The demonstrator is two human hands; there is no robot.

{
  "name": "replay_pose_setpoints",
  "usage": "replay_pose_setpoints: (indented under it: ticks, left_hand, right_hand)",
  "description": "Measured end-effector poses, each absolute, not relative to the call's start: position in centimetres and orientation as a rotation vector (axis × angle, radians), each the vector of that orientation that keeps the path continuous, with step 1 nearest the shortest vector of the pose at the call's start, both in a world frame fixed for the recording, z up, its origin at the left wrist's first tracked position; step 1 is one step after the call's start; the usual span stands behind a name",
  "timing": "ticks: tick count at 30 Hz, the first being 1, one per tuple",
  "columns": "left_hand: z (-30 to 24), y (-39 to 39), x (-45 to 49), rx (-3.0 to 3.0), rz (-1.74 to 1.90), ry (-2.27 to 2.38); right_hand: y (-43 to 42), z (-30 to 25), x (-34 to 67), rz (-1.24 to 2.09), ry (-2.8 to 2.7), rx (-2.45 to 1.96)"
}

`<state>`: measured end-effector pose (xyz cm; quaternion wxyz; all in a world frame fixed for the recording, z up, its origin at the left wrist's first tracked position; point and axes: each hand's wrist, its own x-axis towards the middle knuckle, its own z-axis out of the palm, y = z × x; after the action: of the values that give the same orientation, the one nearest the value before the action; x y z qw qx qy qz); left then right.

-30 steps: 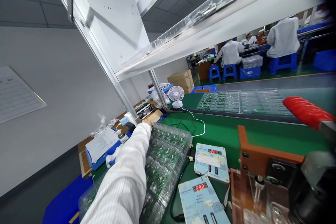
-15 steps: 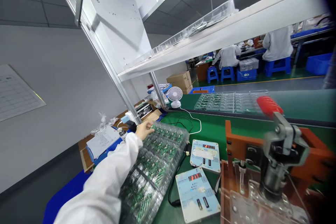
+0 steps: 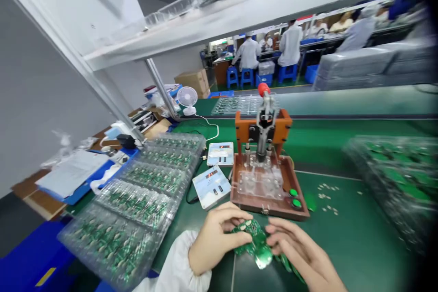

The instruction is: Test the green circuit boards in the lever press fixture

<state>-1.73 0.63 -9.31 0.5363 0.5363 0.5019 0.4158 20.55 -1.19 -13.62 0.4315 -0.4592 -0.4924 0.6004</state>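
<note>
Left hand point(image 3: 219, 235): yours, closed, thumb and fingers pinching green circuit boards point(image 3: 251, 232). Boards: between your 2 hands, overlapping and tilted; count cannot be told.

Right hand point(image 3: 301, 248): yours, fingers part curled beside the boards' right side; whether it grips cannot be told. More green boards show just under its fingers.

Lever fixture point(image 3: 262, 153): beyond both hands, red handle up, 2 green buttons point(image 3: 296, 203) on its base. Display boxes point(image 3: 212, 189): 2, beyond your left hand. Board-filled tray point(image 3: 178, 198): left of that hand. Pale small pieces point(image 3: 328, 196): beyond your right hand.

Handling, as judged: pinch by edges, thumb off the components; separate boards singly, without sliding faces together; square the edges before shifting grip. Loose overlap could let 1 slip or scratch.
</note>
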Motion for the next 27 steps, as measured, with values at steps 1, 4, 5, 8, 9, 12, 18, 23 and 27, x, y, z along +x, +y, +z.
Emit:
replay_pose_setpoints:
  ticks: [1, 4, 5, 8, 9, 12, 18, 23, 27]
  left_hand:
    - [-9.6, 1.0, -1.1, 1.293, 0.965, 1.182]
    - [-9.9, 1.6, 0.2, 1.357, 0.917, 1.174]
    - [-9.9, 1.7, 0.6, 1.363, 0.913, 1.173]
    - [-10.4, 1.7, 1.3, 1.323, 0.957, 1.182]
    - [-10.6, 1.7, 1.4, 1.288, 0.984, 1.170]
    - [-11.5, 1.9, 1.5, 1.128, 1.048, 1.063]
    - [-12.3, 2.4, 1.5, 0.940, 0.983, 0.961]
    - [-13.1, 2.5, 1.6, 1.009, 1.056, 0.944]
    - [-13.2, 2.2, 0.8, 1.073, 1.128, 0.960]
  right_hand:
    - [-0.6, -12.9, 20.2, 1.553, -1.204, -1.095]
    - [0.7, -12.1, 19.2, 1.583, -1.136, -1.057]
    - [0.8, -12.2, 19.0, 1.581, -1.111, -1.066]
    - [0.9, -12.8, 18.7, 1.556, -1.003, -1.110]
    - [0.9, -13.0, 18.7, 1.542, -0.954, -1.122]
    - [1.0, -13.5, 18.9, 1.505, -0.797, -1.134]
    - [1.4, -13.8, 18.8, 1.534, -0.669, -1.114]
    - [1.0, -14.3, 18.8, 1.526, -0.694, -1.109]
    - [0.9, -14.5, 18.8, 1.512, -0.679, -1.102]
